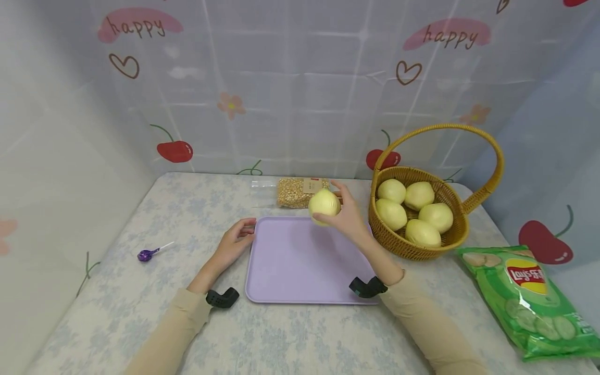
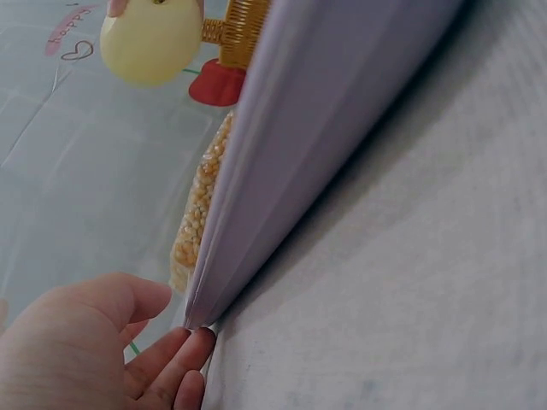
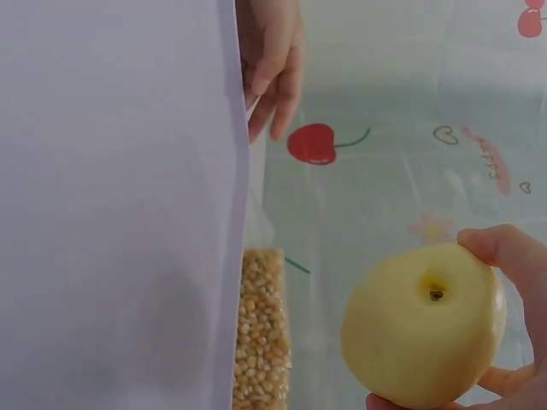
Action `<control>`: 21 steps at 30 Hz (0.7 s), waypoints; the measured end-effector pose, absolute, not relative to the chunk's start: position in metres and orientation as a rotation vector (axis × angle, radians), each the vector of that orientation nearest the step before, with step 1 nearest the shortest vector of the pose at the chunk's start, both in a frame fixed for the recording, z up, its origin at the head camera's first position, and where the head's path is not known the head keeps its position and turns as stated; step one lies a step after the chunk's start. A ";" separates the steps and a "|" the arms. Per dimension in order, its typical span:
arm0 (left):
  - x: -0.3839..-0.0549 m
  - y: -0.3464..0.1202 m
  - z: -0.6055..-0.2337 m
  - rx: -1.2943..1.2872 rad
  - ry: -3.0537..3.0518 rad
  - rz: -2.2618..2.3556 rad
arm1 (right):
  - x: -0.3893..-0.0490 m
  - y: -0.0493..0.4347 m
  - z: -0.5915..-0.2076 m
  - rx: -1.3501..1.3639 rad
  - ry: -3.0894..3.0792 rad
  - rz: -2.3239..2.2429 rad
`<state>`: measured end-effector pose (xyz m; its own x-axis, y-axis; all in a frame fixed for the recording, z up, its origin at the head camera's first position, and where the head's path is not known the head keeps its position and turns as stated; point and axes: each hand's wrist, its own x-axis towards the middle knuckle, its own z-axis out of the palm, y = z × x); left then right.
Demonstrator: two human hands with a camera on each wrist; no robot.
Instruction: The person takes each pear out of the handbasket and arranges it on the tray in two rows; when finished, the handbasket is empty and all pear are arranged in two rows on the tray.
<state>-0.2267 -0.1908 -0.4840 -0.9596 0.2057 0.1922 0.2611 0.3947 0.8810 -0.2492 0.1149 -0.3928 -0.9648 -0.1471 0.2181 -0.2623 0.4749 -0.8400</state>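
"Pale yellow fruit, held up near the far edge of the lilac tray!"

"Any lettering?"

"'Lay's' on the green bag, 'happy' across the backdrop."

"And textures?"

"Smooth, rounded fruit; tightly woven basket; flat, round-cornered tray."

"Hands?"

"Right hand clamped on the fruit, thumb opposing the fingers; left hand loosely bent, thumb apart from the fingers, tips touching the tray's left rim."
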 end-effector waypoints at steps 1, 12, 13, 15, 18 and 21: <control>-0.224 -0.189 -0.480 -0.436 -2.579 -1.636 | -0.250 0.111 -0.394 0.367 -2.598 1.508; -0.212 -0.184 -0.454 -0.385 -2.625 -1.637 | -0.248 0.060 -0.413 0.453 -2.631 1.569; -0.213 -0.184 -0.454 -0.378 -2.619 -1.653 | -0.248 0.056 -0.415 0.454 -2.639 1.566; -0.216 -0.185 -0.460 -0.381 -2.614 -1.653 | -0.249 0.051 -0.419 0.449 -2.649 1.557; -0.225 -0.189 -0.476 -0.366 -2.614 -1.655 | -0.249 0.044 -0.424 0.446 -2.652 1.556; -0.231 -0.194 -0.491 -0.348 -2.626 -1.640 | -0.249 0.040 -0.428 0.452 -2.650 1.567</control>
<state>-0.2314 -0.1941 -0.4907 -0.9747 0.1745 0.1395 0.2018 0.4208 0.8844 -0.2488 0.0397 -0.4281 -0.9574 -0.2324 0.1715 -0.2622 0.4506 -0.8533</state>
